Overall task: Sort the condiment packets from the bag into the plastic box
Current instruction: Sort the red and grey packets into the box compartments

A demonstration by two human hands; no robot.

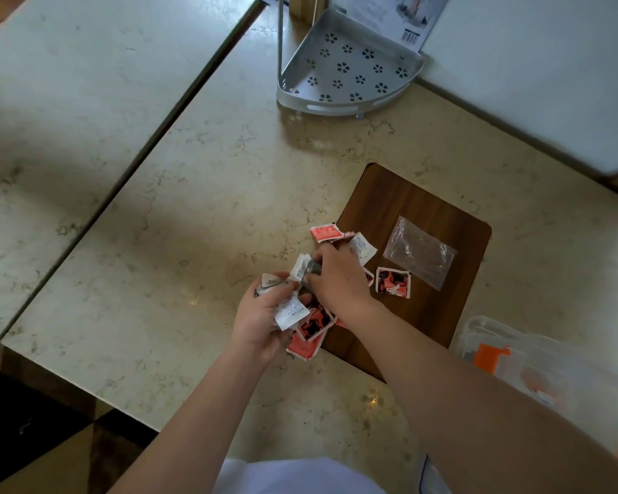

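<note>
Several condiment packets lie in a loose heap at the left edge of a dark wooden board (421, 194). My left hand (261, 319) grips a bunch of white packets (289, 313). My right hand (339, 279) pinches a white and grey packet (302, 267) just above that bunch. A red packet (324, 232) and a white packet (363, 247) lie beyond my right hand. One red and black packet (393, 282) sits alone on the board. More red packets (302, 347) show under my left hand. The empty clear bag (420, 251) lies flat on the board. The clear plastic box (514, 354) stands at the right.
A grey metal corner shelf (346, 65) with flower-shaped holes stands at the back of the marble counter (200, 194). A white wall runs along the right. A second counter slab (50, 112) lies to the left across a dark gap.
</note>
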